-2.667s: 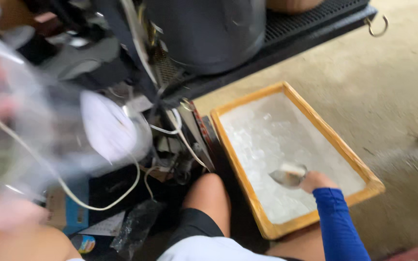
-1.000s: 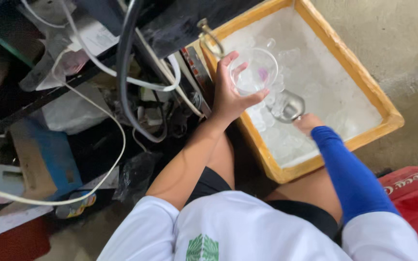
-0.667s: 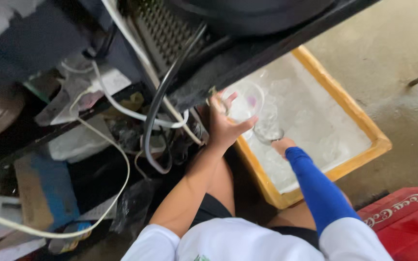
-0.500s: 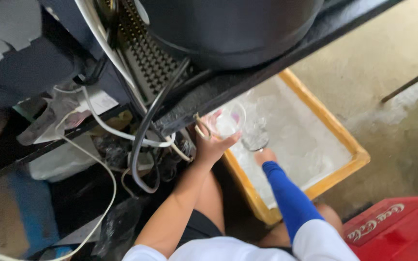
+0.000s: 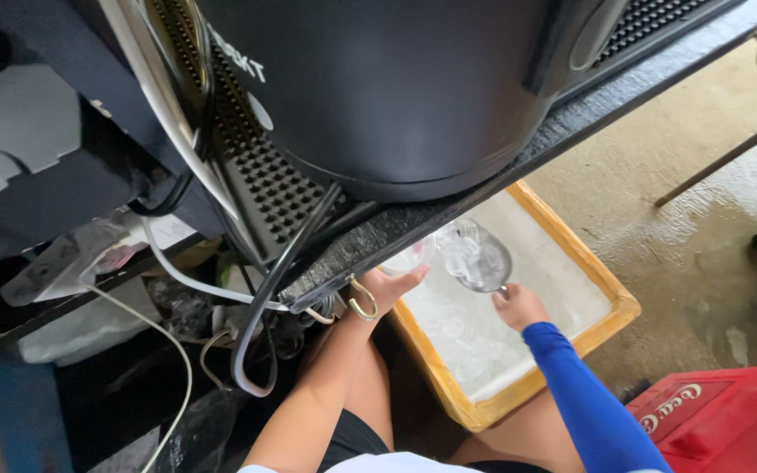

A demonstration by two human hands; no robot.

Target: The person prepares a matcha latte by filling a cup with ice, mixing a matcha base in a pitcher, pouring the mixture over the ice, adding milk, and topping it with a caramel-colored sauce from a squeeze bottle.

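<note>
Both hands are working over the ice box (image 5: pixel 611 302): the left hand (image 5: pixel 387 289) is cupping a clear plastic cup (image 5: pixel 409 258) from below, fingers curled, tilting its mouth toward the scoop. The right hand (image 5: pixel 519 307), in a blue sleeve, is gripping the handle of a shiny metal scoop (image 5: pixel 477 256) heaped with glassy ice cubes, apparently for pouring. Above the box's yellow rim, a rough black shelf (image 5: pixel 449 219) is carrying a smooth dark drum (image 5: pixel 396 88).

Bare concrete floor (image 5: pixel 659 236) carries yellow-rimmed ice box (image 5: pixel 611 293) and red crate (image 5: pixel 711 420); black perforated shelf (image 5: pixel 449 210) above bears large dark round vessel (image 5: pixel 396 88).
</note>
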